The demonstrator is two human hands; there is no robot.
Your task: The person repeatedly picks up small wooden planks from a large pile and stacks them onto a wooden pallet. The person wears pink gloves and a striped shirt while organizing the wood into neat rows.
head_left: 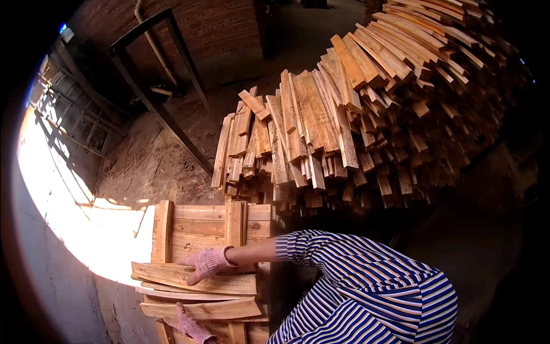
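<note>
A wooden pallet (200, 221) is lying flat on the dirt floor (154, 166), carrying a few loose planks (195, 278) laid across its near end. A big heap of wooden slats (355, 109) is sitting on the floor just behind it.

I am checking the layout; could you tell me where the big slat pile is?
The slat pile fills the upper right of the head view, just behind the wooden pallet.
</note>
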